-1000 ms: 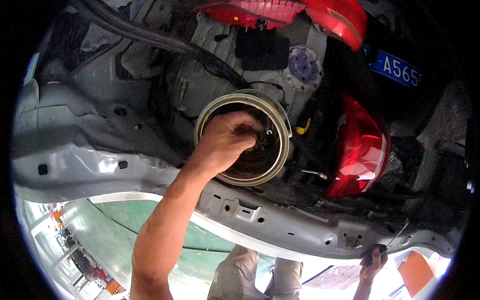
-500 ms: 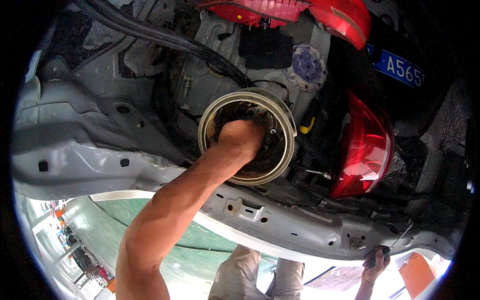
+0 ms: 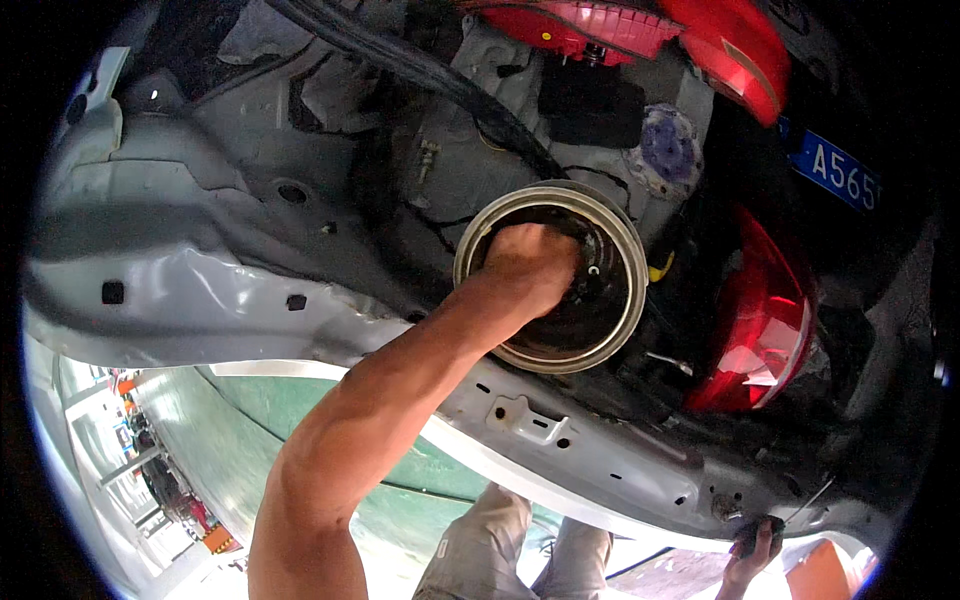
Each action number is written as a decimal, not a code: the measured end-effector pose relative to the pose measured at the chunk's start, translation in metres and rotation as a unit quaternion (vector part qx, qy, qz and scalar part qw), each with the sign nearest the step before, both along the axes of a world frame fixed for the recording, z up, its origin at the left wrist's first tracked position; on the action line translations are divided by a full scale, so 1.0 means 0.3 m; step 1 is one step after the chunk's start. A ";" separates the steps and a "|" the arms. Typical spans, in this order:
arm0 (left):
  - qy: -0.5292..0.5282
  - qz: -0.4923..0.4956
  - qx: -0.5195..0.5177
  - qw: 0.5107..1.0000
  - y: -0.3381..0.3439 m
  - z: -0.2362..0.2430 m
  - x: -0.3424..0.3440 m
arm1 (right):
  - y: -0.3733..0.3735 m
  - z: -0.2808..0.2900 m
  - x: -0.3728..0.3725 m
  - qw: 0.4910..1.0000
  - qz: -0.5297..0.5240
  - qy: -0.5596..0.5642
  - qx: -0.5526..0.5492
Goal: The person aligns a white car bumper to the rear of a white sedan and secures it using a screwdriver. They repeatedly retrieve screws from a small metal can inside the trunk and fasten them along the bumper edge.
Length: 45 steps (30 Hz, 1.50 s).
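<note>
My left hand [image 3: 535, 262] reaches down into a round, deep metal tin [image 3: 630, 330] with a pale rim, which stands inside a car's boot. Its knuckles show, but the fingers point down into the dark inside and are hidden. Small bits of hardware lie in the tin, too dim to name, beside a small light ring [image 3: 594, 270]. At the lower right, by the boot's sill, my right hand [image 3: 752, 560] is closed round the dark handle of a screwdriver [image 3: 808, 507], its thin shaft pointing up and to the right.
The grey metal sill [image 3: 600, 450] of the boot crosses in front of the tin. To the tin's right lie a red tail light [image 3: 760, 340] and a blue plate [image 3: 835, 172]. Further red light units [image 3: 590, 30] and a black cable bundle [image 3: 430, 85] lie behind.
The view has swung, so the tin, sill and lights sit further right in the picture. My left hand stays in the tin, and my right hand keeps the screwdriver by the sill.
</note>
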<state>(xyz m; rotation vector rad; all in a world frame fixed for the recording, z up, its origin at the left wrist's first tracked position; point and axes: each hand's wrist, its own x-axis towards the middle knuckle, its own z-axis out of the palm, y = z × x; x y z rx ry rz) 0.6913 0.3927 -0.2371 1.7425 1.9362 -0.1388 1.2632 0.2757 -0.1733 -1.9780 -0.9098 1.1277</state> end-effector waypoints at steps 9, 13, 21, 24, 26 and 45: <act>-0.237 0.091 0.135 0.958 -0.092 0.206 -0.013 | -0.013 -0.019 0.069 1.000 0.029 0.012 0.006; -0.536 0.275 0.064 0.795 -0.174 0.250 -0.015 | -0.006 0.007 -0.009 1.000 0.003 0.008 0.010; -0.651 0.358 0.049 0.667 -0.254 0.221 -0.031 | -0.013 -0.006 0.021 1.000 -0.014 0.016 -0.003; -0.649 0.364 0.043 0.666 -0.245 0.235 -0.030 | -0.012 -0.001 0.034 1.000 -0.005 0.014 -0.016; -0.643 0.371 0.035 0.669 -0.246 0.236 -0.033 | -0.012 0.004 0.008 1.000 -0.021 0.010 -0.006; -0.158 0.065 0.174 0.970 -0.079 0.311 -0.024 | -0.023 -0.019 0.018 0.999 -0.040 -0.010 0.017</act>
